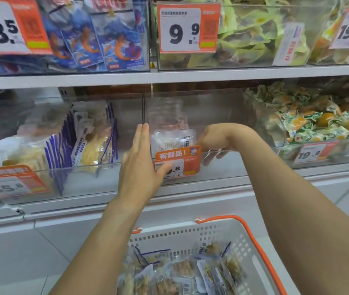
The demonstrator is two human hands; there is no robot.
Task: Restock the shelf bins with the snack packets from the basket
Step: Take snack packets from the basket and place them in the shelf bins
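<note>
My left hand (140,158) is flat with fingers straight, against the front of the clear bin (222,167). The packet (172,141) stands inside, between my hands. Right hand (212,143) reaches over the rim, fingers curled, can't tell if it's gripping. More packets sit in the basket (252,252) below.

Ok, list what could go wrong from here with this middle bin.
1. The left hand lies flat over the orange price tag on the bin's front wall; a nudge could knock the tag off.
2. The right hand reaches over that wall with its fingers hidden; the packet inside may tip over.
3. The basket sits below, full of packets; a dropped elbow might bump it.
</note>
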